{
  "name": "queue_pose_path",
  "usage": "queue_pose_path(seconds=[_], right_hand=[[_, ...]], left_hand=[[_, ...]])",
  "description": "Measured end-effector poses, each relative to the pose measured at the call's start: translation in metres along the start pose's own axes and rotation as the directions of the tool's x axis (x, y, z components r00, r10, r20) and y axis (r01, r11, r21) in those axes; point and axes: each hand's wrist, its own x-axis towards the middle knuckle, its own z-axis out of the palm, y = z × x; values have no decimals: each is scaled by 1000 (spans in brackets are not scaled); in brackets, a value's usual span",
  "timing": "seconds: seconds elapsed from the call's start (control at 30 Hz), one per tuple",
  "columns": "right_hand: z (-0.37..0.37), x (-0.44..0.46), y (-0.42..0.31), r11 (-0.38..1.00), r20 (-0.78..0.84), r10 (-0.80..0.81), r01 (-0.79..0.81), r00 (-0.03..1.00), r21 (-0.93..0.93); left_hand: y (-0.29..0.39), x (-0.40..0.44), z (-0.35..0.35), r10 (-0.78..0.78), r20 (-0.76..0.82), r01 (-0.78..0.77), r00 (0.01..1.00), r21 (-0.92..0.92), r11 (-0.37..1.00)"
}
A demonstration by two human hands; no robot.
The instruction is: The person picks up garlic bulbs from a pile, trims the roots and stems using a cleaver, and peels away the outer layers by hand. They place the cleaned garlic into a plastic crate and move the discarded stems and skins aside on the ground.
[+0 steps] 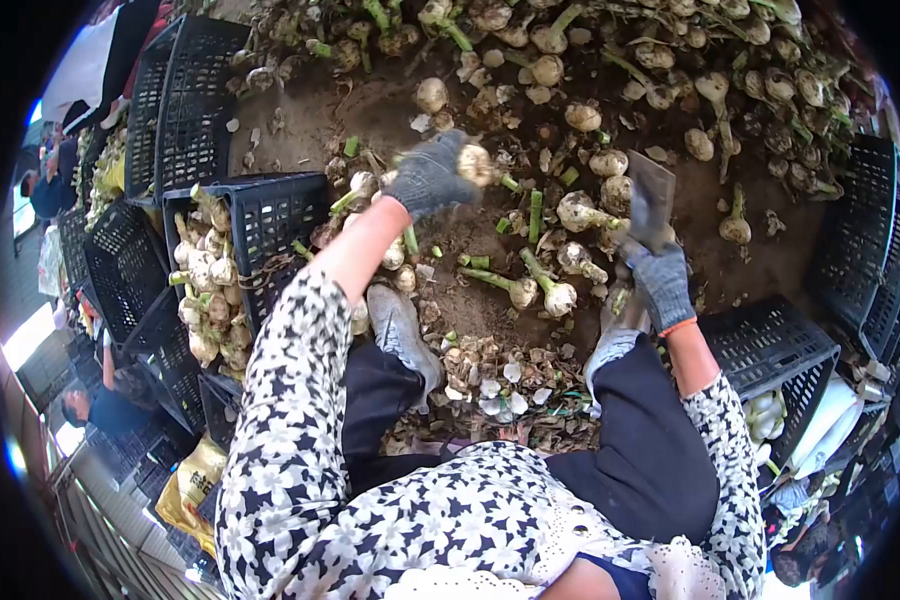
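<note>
My left hand (pixel 428 178), in a grey knit glove, is closed around a pale garlic bulb (pixel 476 165), slightly blurred, above the ground in front of me. Gripped in my gloved right hand (pixel 660 285) is a cleaver (pixel 652 195), its broad flat blade pointing up and away from me. Beneath and between both hands lie several garlic bulbs, some with green stalks, such as a garlic bulb (pixel 560 298) near my feet. Cut green stalk pieces (pixel 536 215) are scattered among them. The inner fingers of both hands are partly hidden.
A black crate (pixel 280 215) full of garlic stands at my left, with more crates (pixel 185 100) behind it. Another black crate (pixel 760 340) is at my right. Piled garlic (pixel 660 60) spans the far side. Peeled skins (pixel 500 385) litter the ground between my shoes. Other people sit at far left.
</note>
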Motion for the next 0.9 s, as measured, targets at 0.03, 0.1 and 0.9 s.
queue_pose_path(seconds=[0.03, 0.1, 0.9], right_hand=[[3, -3, -9, 1000, -13, 1, -1, 1000, 3], [13, -8, -39, 512, 124, -510, 416, 851, -751], [-49, 28, -18, 197, 215, -336, 292, 917, -936]], left_hand=[[6, -5, 14, 17, -22, -23, 1000, -356, 934], [31, -16, 36, 121, 28, -18, 992, -929, 370], [147, -90, 51, 203, -483, -519, 852, -723, 456]])
